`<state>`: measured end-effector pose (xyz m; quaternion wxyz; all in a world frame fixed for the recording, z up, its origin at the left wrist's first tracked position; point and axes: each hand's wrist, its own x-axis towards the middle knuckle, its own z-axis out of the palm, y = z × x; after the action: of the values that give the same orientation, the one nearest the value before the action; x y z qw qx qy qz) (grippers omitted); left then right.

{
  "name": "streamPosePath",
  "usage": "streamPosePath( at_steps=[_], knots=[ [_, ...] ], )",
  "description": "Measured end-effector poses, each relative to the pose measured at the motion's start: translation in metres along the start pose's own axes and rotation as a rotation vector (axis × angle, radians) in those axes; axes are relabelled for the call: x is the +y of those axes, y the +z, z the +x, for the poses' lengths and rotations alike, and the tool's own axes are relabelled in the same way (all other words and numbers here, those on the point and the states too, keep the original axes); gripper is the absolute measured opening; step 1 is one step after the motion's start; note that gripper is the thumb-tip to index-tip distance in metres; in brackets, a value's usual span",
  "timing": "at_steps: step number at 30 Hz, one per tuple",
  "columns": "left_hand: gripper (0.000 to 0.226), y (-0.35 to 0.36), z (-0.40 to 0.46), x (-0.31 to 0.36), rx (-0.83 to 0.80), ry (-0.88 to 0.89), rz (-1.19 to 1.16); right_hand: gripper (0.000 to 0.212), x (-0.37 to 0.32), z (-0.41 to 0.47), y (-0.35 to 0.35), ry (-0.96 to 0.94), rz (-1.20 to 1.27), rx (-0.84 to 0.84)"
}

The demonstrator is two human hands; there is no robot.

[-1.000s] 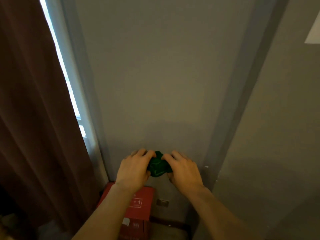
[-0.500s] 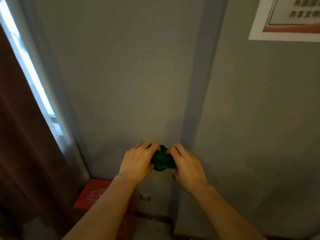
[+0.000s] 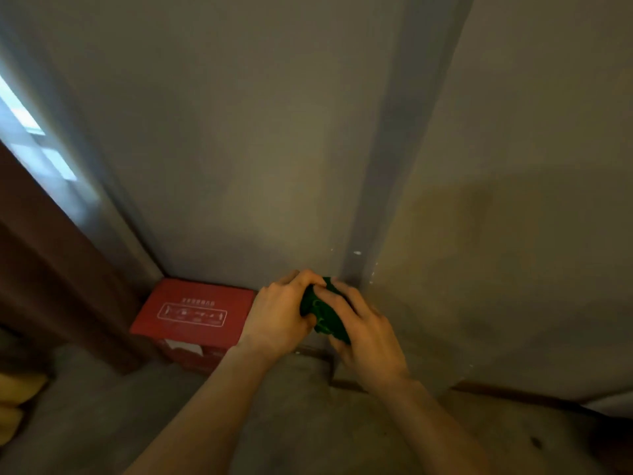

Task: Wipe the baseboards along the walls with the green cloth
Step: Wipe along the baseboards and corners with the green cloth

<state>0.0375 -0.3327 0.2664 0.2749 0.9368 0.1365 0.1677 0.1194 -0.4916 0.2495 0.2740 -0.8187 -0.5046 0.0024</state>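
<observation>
1. A dark curtain (image 3: 41, 269) hangs at the far left, beside a bright strip of window (image 3: 30, 138).
2. A red box (image 3: 193, 313) sits on the floor against the grey wall (image 3: 239, 132).
3. The left hand (image 3: 279, 313) curls its fingers over the green cloth (image 3: 323, 313), gripping its left side.
4. The cloth is bunched between both hands, in the air, above the dark baseboard (image 3: 513, 394).
5. The right hand (image 3: 368, 332) clasps the cloth's right side, fingers closed around it.
</observation>
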Motion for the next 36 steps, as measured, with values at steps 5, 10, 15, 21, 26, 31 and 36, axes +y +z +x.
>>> streamPosePath(
  at_steps=[5,10,15,21,26,31,36],
  knots=[
    [0.046,0.051,-0.004,-0.067,-0.028,-0.080,-0.122,0.079,0.020,0.011,0.074,0.044,-0.029,-0.033],
    [0.043,0.115,-0.015,-0.148,-0.089,-0.130,-0.168,0.045,0.054,0.015,0.167,0.079,-0.035,-0.071],
    [0.047,0.198,-0.032,-0.221,-0.149,-0.155,-0.125,0.049,0.104,0.004,0.269,0.166,-0.037,-0.126],
    [0.049,0.326,-0.064,-0.305,-0.186,-0.162,-0.049,0.058,0.184,-0.027,0.392,0.186,-0.013,-0.180],
    [0.055,0.447,-0.096,-0.386,-0.209,-0.145,-0.045,0.063,0.263,-0.066,0.509,0.220,-0.024,-0.261],
    [0.077,0.554,-0.126,-0.477,-0.233,-0.204,0.094,0.058,0.335,-0.098,0.620,0.274,-0.092,-0.308],
    [0.110,0.635,-0.136,-0.554,-0.230,-0.240,0.226,0.063,0.388,-0.098,0.706,0.252,-0.215,-0.273]
  ],
)
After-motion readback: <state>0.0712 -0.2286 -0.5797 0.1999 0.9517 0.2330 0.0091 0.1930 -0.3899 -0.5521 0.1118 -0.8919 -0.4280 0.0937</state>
